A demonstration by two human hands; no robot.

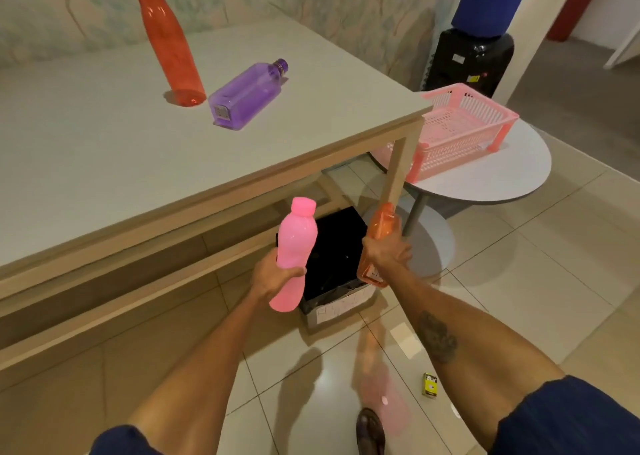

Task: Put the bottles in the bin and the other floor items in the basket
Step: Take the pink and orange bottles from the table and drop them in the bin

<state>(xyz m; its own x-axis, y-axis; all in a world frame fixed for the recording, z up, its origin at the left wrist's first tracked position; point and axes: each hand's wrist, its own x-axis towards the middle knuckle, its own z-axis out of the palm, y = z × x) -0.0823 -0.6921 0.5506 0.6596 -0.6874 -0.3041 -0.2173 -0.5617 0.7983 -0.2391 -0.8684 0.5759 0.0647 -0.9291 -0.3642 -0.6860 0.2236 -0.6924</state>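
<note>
Both hands grip bottles, left hand (273,276) pink bottle (294,246), right hand (388,252) orange bottle (379,227), above black bin (332,257).

Navy short sleeves (568,416), tattooed right forearm (437,337), brown shoe (370,432).

A pink bottle (296,246) and a see-through orange bottle (379,236) are in the hands. The bin (334,260) is black inside with a white patterned outside. On the pale grey desk (104,149) with light wood edges stand a red bottle (166,39) and a purple bottle (246,94). The basket (460,132) is pink lattice. A small yellow box (429,385) lies on beige tiles.
</note>
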